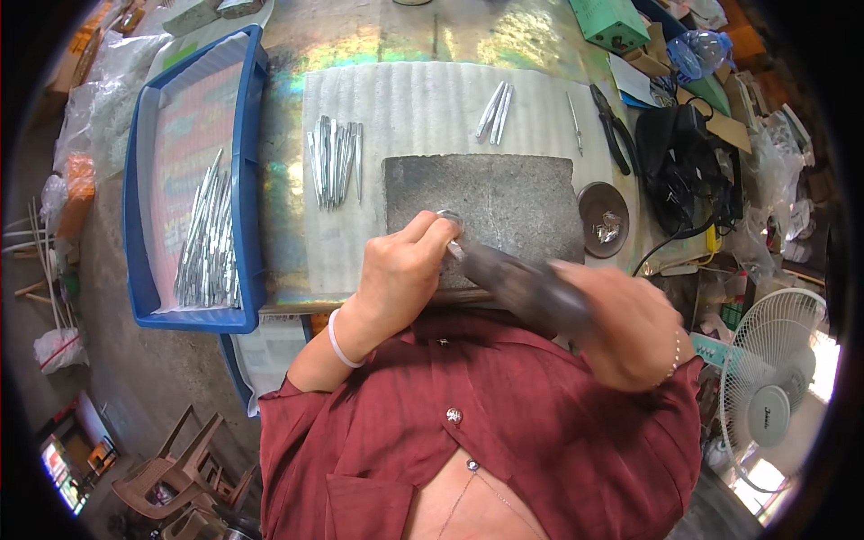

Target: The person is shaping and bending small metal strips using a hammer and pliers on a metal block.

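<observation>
My left hand pinches a small silvery metal piece against the near edge of a dark grey stone slab. My right hand grips a dark hammer, blurred by motion, its head close to the metal piece. The slab lies on a white ribbed mat.
A row of silvery metal strips lies on the mat left of the slab, a few more strips behind it. A blue tray at left holds several strips. A dark round dish, pliers, black cables and a white fan are at right.
</observation>
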The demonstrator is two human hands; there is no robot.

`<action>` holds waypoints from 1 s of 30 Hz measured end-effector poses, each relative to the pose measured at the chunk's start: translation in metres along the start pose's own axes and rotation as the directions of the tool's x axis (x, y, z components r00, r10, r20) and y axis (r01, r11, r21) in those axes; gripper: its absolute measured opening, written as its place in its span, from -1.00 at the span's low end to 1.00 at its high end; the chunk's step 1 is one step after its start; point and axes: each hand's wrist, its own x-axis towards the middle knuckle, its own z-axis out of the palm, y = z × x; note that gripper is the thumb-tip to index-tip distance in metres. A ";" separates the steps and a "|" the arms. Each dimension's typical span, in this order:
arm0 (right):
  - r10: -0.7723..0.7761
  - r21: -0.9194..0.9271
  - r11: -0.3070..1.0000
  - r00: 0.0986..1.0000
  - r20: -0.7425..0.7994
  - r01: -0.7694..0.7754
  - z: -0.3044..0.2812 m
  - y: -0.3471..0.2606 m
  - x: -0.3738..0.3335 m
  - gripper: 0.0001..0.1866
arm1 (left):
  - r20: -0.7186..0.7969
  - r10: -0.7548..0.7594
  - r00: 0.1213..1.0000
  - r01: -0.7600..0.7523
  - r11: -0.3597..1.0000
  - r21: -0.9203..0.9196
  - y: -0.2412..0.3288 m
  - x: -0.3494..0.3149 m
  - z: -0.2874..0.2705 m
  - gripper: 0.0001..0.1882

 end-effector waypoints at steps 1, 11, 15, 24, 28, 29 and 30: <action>0.009 -0.011 1.000 0.999 0.033 -0.009 0.000 0.000 -0.001 -0.45 | -0.007 0.009 1.000 -0.009 1.000 0.008 0.000 -0.001 0.001 -0.77; -0.029 -0.154 0.988 0.991 -0.132 0.009 -0.014 -0.016 0.007 -0.55 | 0.005 -0.008 1.000 0.008 1.000 -0.026 0.007 0.004 -0.005 -0.78; 0.092 -0.078 0.993 0.993 0.076 -0.086 -0.009 -0.009 0.003 -0.50 | -0.022 -0.001 1.000 0.001 1.000 0.017 0.002 -0.003 0.002 -0.78; 0.286 0.005 0.956 0.932 -0.220 -0.293 0.014 0.020 -0.003 -0.53 | 0.290 -0.385 0.876 0.408 0.274 -0.871 0.011 -0.003 -0.034 -0.92; 0.465 -0.148 0.862 0.872 -0.154 -0.485 0.053 0.068 -0.017 -0.53 | 0.292 -0.358 0.887 0.298 -0.041 -0.954 0.008 0.002 -0.046 -0.85; 0.545 -0.213 0.802 0.829 -0.125 -0.559 0.061 0.075 -0.018 -0.53 | 0.287 -0.363 0.887 0.294 -0.035 -0.955 0.008 0.002 -0.047 -0.85; 0.540 -0.211 0.805 0.832 -0.125 -0.554 0.067 0.078 -0.019 -0.53 | 0.288 -0.364 0.886 0.285 -0.064 -0.957 0.008 0.003 -0.048 -0.86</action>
